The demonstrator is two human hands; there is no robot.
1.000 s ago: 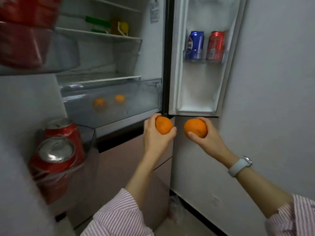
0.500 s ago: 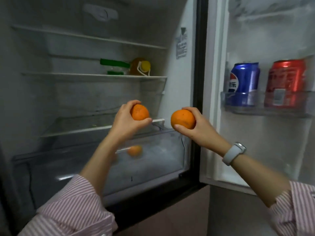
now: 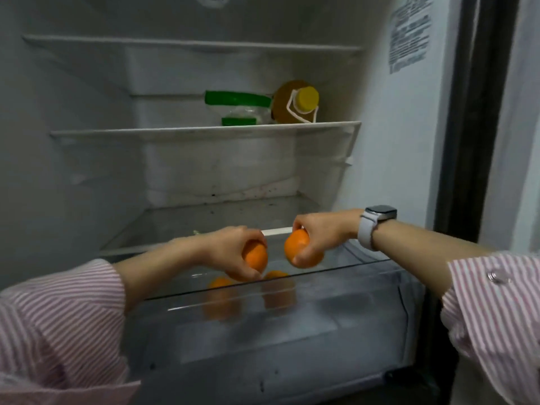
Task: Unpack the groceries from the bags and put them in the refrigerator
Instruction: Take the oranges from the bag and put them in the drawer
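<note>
The refrigerator stands open in front of me. My left hand (image 3: 230, 252) grips an orange (image 3: 257, 257) and my right hand (image 3: 318, 232) grips a second orange (image 3: 298, 249). Both hands are palm down over the open top of the clear crisper drawer (image 3: 350, 317) at the bottom. Two more oranges lie inside the drawer, one on the left (image 3: 220, 283) and one on the right (image 3: 276, 274), partly hidden under my hands and blurred through the drawer's front wall.
A glass shelf (image 3: 204, 131) above carries a clear bottle with a green label (image 3: 236, 108) lying on its side and a yellow-capped jug (image 3: 295, 102). Another shelf (image 3: 190, 43) sits higher. The fridge's dark right frame (image 3: 473, 141) stands close to my right arm.
I have come closer to the fridge. Both hands have gone forward and down with their oranges, from in front of the shelves to over the drawer, and turned palm down.
</note>
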